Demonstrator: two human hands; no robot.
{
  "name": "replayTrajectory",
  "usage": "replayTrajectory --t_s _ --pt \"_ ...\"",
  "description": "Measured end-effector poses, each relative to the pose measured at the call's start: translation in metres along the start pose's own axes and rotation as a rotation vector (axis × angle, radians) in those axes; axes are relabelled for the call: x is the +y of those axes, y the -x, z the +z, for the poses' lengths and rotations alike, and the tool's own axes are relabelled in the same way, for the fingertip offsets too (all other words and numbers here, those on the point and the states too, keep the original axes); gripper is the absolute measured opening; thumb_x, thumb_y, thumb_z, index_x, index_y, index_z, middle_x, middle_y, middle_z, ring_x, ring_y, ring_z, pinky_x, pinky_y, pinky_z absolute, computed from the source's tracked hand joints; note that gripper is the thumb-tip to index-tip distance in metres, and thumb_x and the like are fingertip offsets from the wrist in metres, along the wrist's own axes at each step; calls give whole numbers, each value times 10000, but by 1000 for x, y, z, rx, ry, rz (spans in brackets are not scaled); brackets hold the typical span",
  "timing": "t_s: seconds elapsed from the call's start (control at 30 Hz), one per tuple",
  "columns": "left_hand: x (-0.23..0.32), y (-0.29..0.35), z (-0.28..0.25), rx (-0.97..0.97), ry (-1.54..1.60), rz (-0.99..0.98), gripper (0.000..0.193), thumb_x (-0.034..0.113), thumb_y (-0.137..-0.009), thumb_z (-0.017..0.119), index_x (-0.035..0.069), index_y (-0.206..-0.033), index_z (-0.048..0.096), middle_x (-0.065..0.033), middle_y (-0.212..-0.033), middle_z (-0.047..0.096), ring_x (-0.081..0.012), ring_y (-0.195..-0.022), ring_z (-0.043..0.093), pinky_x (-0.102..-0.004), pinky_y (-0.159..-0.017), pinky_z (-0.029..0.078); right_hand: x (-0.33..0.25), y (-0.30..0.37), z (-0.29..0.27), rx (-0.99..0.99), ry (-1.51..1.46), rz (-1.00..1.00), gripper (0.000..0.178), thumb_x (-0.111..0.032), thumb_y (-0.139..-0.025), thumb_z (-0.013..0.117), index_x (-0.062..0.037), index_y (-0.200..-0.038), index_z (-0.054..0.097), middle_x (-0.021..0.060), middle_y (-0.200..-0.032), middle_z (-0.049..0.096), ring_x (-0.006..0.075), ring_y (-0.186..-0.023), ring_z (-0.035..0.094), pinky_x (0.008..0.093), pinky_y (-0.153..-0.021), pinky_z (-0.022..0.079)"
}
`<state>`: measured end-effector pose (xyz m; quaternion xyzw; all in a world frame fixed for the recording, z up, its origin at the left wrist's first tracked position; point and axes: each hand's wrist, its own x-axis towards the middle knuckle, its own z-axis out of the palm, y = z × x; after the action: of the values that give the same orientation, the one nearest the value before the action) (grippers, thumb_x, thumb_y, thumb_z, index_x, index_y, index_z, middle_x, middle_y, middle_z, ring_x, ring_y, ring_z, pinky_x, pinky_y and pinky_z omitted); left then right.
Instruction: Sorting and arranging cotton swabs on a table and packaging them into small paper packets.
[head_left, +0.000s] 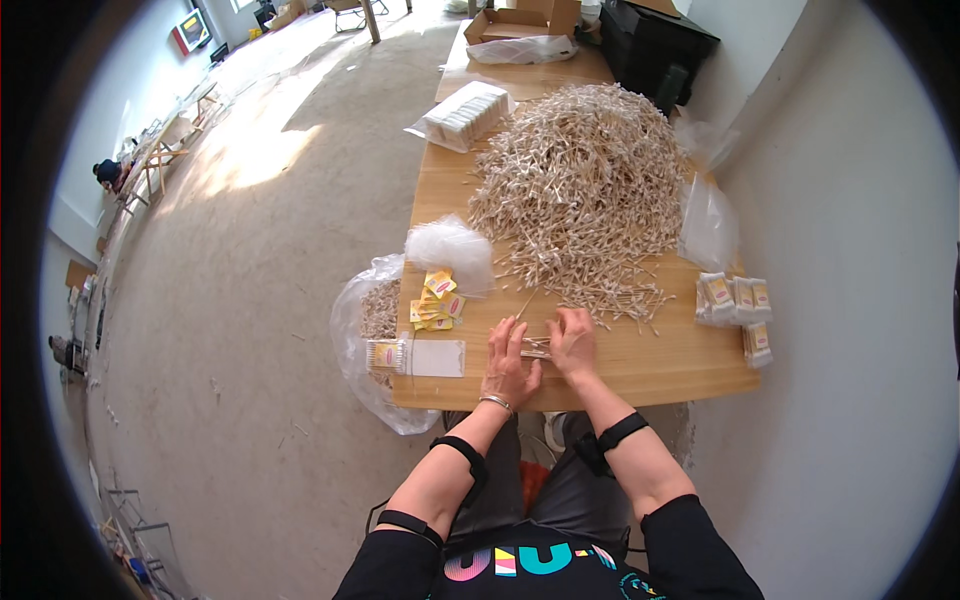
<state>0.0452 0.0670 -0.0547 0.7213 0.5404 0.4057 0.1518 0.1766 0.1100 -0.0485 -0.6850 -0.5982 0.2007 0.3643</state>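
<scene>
On the wooden table near its front edge, a small bundle of cotton swabs (536, 348) lies crosswise between my hands. My left hand (508, 365) closes on the bundle's left end, its fingers pointing away from me. At the other end my right hand (573, 343) grips the swabs with bent fingers. A large heap of loose cotton swabs (590, 180) spreads just beyond. Left of my left hand are a white card (438, 358) and a clear pack of swabs (386, 355) with a yellow label. Yellow label cards (437, 302) lie in a pile behind them.
Clear plastic bags (450, 250) sit behind the labels. A large clear sack of swabs (380, 310) hangs at the table's left edge. Filled packs (733, 300) are stacked at right, near the wall. A wrapped white bundle (465, 115) and a black bin (655, 45) stand farther back.
</scene>
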Motion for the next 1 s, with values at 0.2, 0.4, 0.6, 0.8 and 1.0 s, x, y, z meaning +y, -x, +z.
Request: replayTrajectory --t_s 0.2,0.4,0.6,0.8,1.0 --pt "-1 1 1 -11 0 -20 679 120 -677 660 6 -1290 390 -219 -1344 362 -395 -1277 327 -470 -1081 264 -4 -16 3 -16 251 14 229 -218 -781 652 -45 -930 636 133 -949 580 305 -938 555 401 -837 445" --pt "-6 2 1 39 45 -46 761 118 -692 654 -20 -1351 299 -244 -1365 334 -402 -1281 321 -456 -1079 269 -40 -19 16 -65 259 72 284 -273 -738 690 -59 -915 627 122 -967 582 312 -981 532 404 -854 442" --pt "-10 4 3 69 111 -51 783 107 -698 645 -26 -1366 258 -260 -1377 311 -407 -1286 314 -429 -1080 275 -40 -23 40 0 327 -105 257 -248 -734 689 -53 -887 622 125 -936 584 310 -950 548 397 -840 450" --pt "0 2 0 29 119 -86 776 79 -701 626 -19 -1372 248 -248 -1380 306 -399 -1289 309 -431 -1078 283 8 -36 12 -205 64 -216 88 -100 -770 625 -58 -824 681 124 -880 606 295 -859 588 375 -769 475" --pt "-6 3 2 -3 112 -42 706 91 -697 626 -14 -1329 327 -219 -1343 358 -382 -1281 325 -456 -1088 268 14 -18 -7 -378 2 -320 142 -19 -766 587 -60 -843 698 118 -878 604 277 -855 589 340 -754 476"
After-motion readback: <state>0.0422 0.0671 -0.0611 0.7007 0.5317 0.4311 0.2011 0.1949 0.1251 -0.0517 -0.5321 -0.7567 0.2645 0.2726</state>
